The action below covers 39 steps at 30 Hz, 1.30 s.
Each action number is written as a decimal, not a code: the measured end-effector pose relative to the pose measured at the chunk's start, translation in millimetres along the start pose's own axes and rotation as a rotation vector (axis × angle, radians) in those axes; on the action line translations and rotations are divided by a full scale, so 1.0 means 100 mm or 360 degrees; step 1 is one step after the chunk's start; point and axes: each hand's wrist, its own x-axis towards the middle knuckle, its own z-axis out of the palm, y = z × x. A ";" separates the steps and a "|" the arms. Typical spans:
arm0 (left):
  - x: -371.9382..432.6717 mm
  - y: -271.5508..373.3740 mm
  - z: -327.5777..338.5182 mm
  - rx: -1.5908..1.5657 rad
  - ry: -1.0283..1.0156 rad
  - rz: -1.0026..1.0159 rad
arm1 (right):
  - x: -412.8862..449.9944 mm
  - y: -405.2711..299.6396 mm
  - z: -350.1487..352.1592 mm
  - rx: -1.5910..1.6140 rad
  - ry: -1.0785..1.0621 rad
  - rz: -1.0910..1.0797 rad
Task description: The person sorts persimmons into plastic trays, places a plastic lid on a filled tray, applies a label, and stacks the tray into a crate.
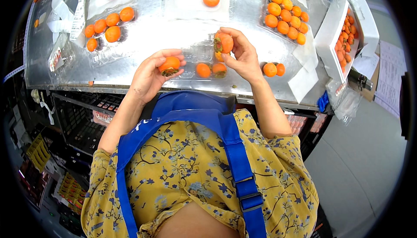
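In my left hand point(146, 73) rests an orange persimmon point(169, 66), its leafy calyx turned toward me. My right hand point(241, 54) grips another persimmon point(224, 42) between thumb and fingers, calyx to the left. Below and between the hands lies a clear plastic tray point(202, 54) with moulded cups. Several persimmons sit in its right and near cups, one of them point(203, 70) at the near edge; the held fruit partly hides another. Just right of my right hand, two persimmons point(270, 70) lie on the metal table.
A filled clear tray point(265, 13) stands at the back right, a part-filled one point(97, 62) at the left. Beyond are single persimmons point(211, 0) on white sheets. A white foam box point(329, 29) of persimmons leans at the right. Label strips point(79, 16) lie left; the table's metal edge point(114, 89) runs before me.
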 end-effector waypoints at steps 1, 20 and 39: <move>0.00 0.00 0.00 -0.0001 0.0002 0.0001 | 0.00 -0.02 0.01 0.0053 -0.0025 0.0018; -0.01 -0.01 -0.04 0.0070 0.0039 -0.0006 | 0.15 -0.06 -0.60 0.0832 0.0165 0.0437; 0.33 0.11 0.05 -0.0041 0.0435 -0.0169 | 2.87 -0.20 -3.54 -0.1933 0.0743 0.0224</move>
